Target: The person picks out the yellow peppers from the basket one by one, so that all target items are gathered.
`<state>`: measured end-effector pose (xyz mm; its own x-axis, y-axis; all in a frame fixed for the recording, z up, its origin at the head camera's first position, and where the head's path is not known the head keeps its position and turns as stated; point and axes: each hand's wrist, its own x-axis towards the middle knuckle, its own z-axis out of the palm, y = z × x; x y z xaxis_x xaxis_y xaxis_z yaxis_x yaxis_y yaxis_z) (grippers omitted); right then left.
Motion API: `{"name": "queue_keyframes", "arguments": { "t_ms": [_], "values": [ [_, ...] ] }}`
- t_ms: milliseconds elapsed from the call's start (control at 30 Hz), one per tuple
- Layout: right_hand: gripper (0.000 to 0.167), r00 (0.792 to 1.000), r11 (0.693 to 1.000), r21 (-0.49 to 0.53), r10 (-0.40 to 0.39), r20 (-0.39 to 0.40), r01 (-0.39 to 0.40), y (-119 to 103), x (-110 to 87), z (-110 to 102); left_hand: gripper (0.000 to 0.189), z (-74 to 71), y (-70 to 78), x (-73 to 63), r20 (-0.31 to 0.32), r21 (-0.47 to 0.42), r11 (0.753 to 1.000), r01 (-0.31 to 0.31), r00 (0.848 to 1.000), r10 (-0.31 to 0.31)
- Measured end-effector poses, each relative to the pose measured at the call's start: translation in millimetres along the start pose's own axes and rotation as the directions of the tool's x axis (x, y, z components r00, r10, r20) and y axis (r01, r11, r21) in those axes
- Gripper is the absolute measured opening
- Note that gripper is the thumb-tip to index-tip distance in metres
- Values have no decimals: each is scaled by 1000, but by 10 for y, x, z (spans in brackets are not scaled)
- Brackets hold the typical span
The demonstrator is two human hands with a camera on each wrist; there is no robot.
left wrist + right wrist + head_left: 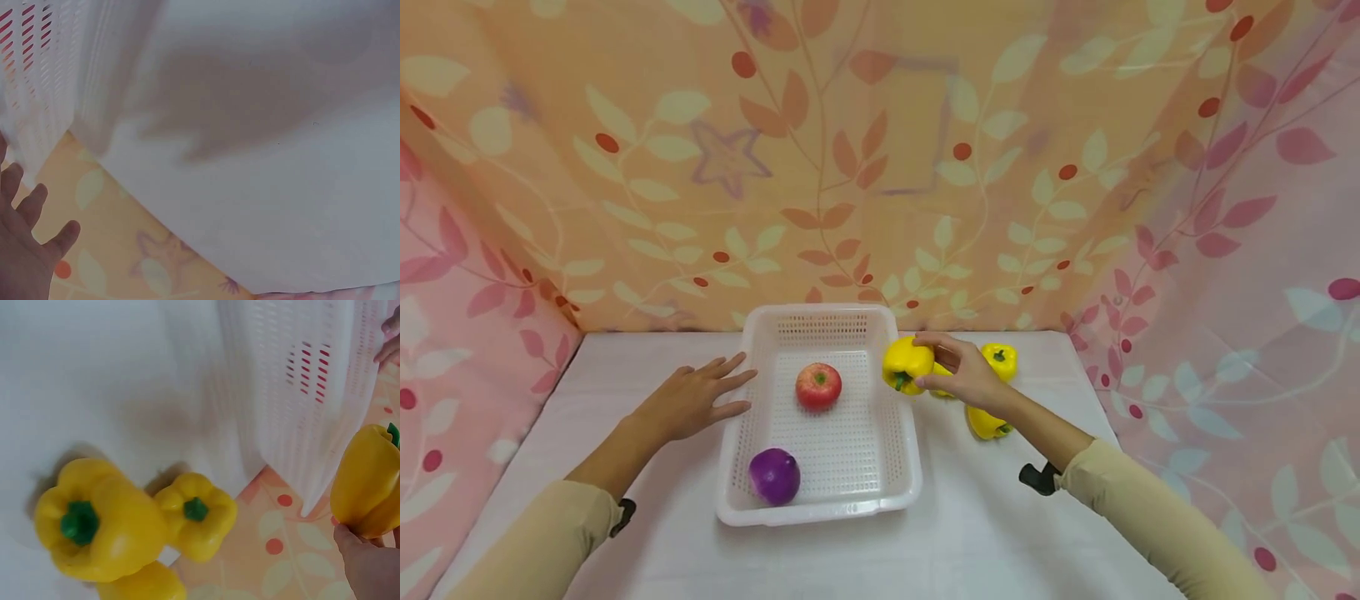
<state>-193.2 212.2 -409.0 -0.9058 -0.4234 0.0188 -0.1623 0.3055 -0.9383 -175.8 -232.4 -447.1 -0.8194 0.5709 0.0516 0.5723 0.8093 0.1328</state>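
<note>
In the head view, my right hand (966, 379) grips a yellow bell pepper (907, 363) at the right rim of a white plastic basket (850, 507). Its green stem points down toward the front. The thumb and fingers pinch this pepper from the right; the right wrist view shows it too, cut by the frame edge. My left hand (696, 400), fingers spread, is by the basket's left rim; whether it touches the rim I cannot tell. Inside the basket lie a red apple (818, 387) and, at the front left, a round purple vegetable (775, 477).
Several more yellow bell peppers (988, 423) sit on the white-covered table (647, 533) to the basket's right, partly under my right hand and forearm. Leaf-patterned cloth (850, 167) hangs behind and on both sides.
</note>
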Motion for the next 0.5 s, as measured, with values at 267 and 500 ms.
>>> {"name": "queue_keyframes", "arguments": {
  "t_ms": [267,500],
  "values": [
    [59,999,998,-23,53,2,-52,102,-264,-225,58,-9,-10,2,11,-7,1000,7,1000,-7],
    [60,998,993,-100,69,2,-69,355,-448,-271,58,7,-5,10,15,-7,1000,-1,1000,1]
  ]
}}
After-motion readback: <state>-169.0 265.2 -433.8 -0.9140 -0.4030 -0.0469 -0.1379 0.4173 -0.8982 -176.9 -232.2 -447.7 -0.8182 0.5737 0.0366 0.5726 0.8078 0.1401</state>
